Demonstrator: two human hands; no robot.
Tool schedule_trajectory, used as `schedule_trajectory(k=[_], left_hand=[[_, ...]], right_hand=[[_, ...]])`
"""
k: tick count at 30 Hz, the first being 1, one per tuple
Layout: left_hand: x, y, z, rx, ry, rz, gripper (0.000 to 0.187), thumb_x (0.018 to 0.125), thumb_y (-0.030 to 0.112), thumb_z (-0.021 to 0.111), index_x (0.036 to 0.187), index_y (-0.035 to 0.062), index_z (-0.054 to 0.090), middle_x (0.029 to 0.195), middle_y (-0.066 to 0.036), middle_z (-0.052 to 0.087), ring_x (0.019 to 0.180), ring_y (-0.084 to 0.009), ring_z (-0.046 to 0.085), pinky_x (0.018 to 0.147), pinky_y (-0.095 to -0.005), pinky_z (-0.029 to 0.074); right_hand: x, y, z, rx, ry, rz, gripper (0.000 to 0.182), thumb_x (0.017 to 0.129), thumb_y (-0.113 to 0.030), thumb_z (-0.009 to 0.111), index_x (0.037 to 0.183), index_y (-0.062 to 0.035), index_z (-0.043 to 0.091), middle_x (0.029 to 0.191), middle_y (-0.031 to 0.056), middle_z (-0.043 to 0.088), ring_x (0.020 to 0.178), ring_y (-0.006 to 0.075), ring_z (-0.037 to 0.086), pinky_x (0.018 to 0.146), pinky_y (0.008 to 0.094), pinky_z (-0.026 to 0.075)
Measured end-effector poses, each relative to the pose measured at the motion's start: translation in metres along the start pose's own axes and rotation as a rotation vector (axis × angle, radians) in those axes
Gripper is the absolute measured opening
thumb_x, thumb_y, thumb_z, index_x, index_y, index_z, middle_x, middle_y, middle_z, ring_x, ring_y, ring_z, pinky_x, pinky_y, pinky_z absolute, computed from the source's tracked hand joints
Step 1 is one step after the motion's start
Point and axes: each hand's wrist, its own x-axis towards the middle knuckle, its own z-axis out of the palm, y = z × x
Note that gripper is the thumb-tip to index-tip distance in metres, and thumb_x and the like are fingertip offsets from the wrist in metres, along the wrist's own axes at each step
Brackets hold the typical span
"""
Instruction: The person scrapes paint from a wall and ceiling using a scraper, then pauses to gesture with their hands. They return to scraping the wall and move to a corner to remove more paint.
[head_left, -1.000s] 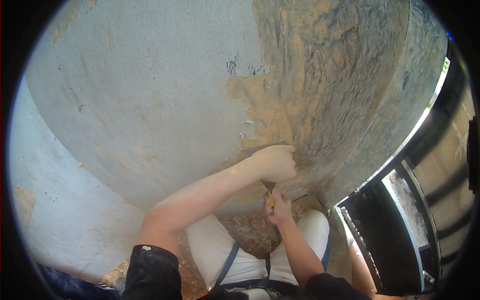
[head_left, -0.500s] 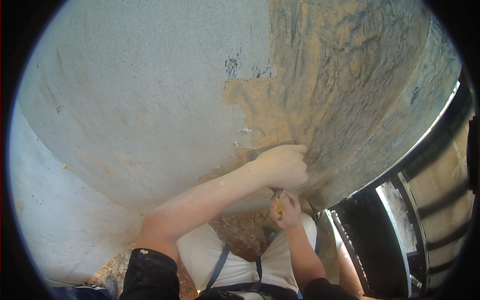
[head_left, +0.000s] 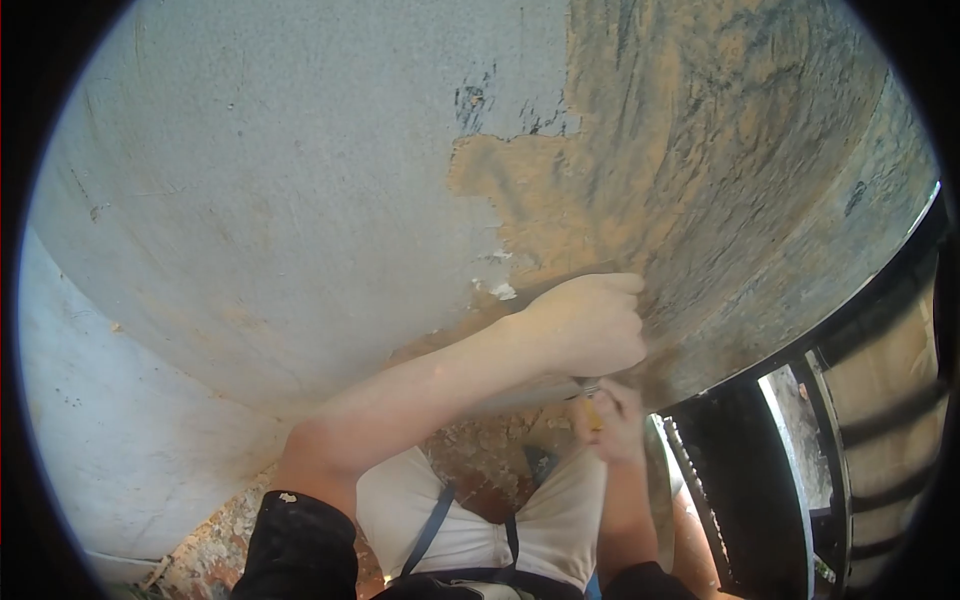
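Observation:
My left hand [head_left: 588, 322] is closed in a fist against the curved grey surface [head_left: 300, 180], at the edge where grey coating meets a bare brownish patch [head_left: 590, 200]. A thin dark edge shows along the top of this fist; what the fingers hold is hidden. Just below, my right hand [head_left: 618, 425] is wrapped round a tool with a yellow handle [head_left: 597, 412]. A short piece of its dark metal end shows above the fingers, and its tip goes out of sight beneath my left hand. Small whitish flakes [head_left: 503, 291] cling beside the left wrist.
My legs in light trousers [head_left: 460, 530] are below the curved surface. Debris [head_left: 480, 460] covers the ground between them. On the right stand a black panel [head_left: 735, 480] and a curved frame with dark bars [head_left: 845, 450]. Another pale surface [head_left: 110, 400] rises at the left.
Both hands have shifted slightly right in view, and the camera view has moved a little. A larger whitish flake now stands out by the left wrist.

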Motion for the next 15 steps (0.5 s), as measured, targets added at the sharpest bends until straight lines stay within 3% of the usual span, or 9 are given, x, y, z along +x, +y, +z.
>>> schedule_trajectory(k=[1, 4, 5, 8, 9, 14, 15], left_hand=[[0.0, -0.003, -0.004, 0.003, -0.006, 0.001, 0.021, 0.079, 0.02, 0.062, 0.063, 0.0078, 0.067, 0.056, -0.003, 0.06, 0.065, -0.0197, 0.057, 0.074, -0.0273, 0.043], [0.003, 0.001, -0.008, 0.054, -0.069, -0.008, 0.025, 0.08, 0.022, 0.062, 0.06, 0.0079, 0.066, 0.056, -0.003, 0.06, 0.065, -0.0202, 0.056, 0.074, -0.0273, 0.044], [-0.004, 0.003, -0.007, 0.008, -0.082, 0.0, 0.027, 0.081, 0.023, 0.062, 0.059, 0.0079, 0.066, 0.055, -0.003, 0.06, 0.065, -0.0203, 0.056, 0.074, -0.0277, 0.043], [-0.006, 0.005, -0.009, -0.034, -0.054, 0.005, 0.03, 0.081, 0.024, 0.061, 0.056, 0.0082, 0.064, 0.052, -0.002, 0.058, 0.062, -0.0205, 0.055, 0.076, -0.0281, 0.042], [-0.005, 0.004, -0.004, 0.01, -0.042, -0.008, 0.03, 0.081, 0.024, 0.061, 0.055, 0.0086, 0.064, 0.052, -0.002, 0.058, 0.061, -0.0205, 0.055, 0.076, -0.028, 0.042], [-0.007, -0.003, -0.014, 0.043, -0.072, 0.057, 0.028, 0.08, 0.024, 0.061, 0.055, 0.0112, 0.063, 0.053, -0.003, 0.059, 0.058, -0.0207, 0.056, 0.077, -0.0278, 0.042], [-0.008, -0.002, -0.014, 0.022, -0.07, 0.045, 0.025, 0.08, 0.024, 0.061, 0.058, 0.0122, 0.064, 0.053, -0.003, 0.06, 0.058, -0.0207, 0.056, 0.076, -0.0281, 0.042]], right_hand=[[0.005, -0.011, -0.01, -0.109, -0.009, 0.085, 0.023, 0.098, -0.026, 0.053, 0.088, -0.0049, 0.049, 0.059, 0.0047, 0.049, 0.039, 0.01, 0.039, 0.034, 0.0241, 0.025], [0.002, 0.004, 0.022, -0.021, 0.064, 0.034, 0.024, 0.098, -0.026, 0.052, 0.086, -0.0056, 0.05, 0.06, 0.0042, 0.05, 0.04, 0.0095, 0.04, 0.035, 0.0236, 0.025], [-0.01, 0.013, 0.036, 0.091, 0.137, 0.078, 0.025, 0.098, -0.02, 0.052, 0.086, 0.0008, 0.059, 0.06, 0.0011, 0.051, 0.043, 0.0064, 0.04, 0.037, 0.0217, 0.026], [-0.014, -0.006, 0.018, -0.095, 0.054, 0.012, 0.025, 0.098, -0.02, 0.052, 0.082, -0.001, 0.056, 0.06, 0.0002, 0.05, 0.043, 0.0064, 0.04, 0.038, 0.0216, 0.027], [-0.009, -0.022, 0.009, -0.15, 0.078, 0.088, 0.025, 0.098, -0.02, 0.052, 0.081, -0.0012, 0.055, 0.059, -0.0007, 0.049, 0.043, 0.0064, 0.04, 0.038, 0.0218, 0.028], [-0.008, -0.004, 0.042, 0.037, 0.1, 0.066, 0.024, 0.098, -0.02, 0.052, 0.089, 0.0011, 0.058, 0.06, 0.0001, 0.049, 0.041, 0.0062, 0.039, 0.038, 0.022, 0.027], [-0.011, -0.006, 0.037, 0.053, 0.023, 0.081, 0.024, 0.099, -0.021, 0.052, 0.089, 0.0003, 0.057, 0.06, 0.0003, 0.049, 0.041, 0.0062, 0.038, 0.037, 0.0219, 0.027]])
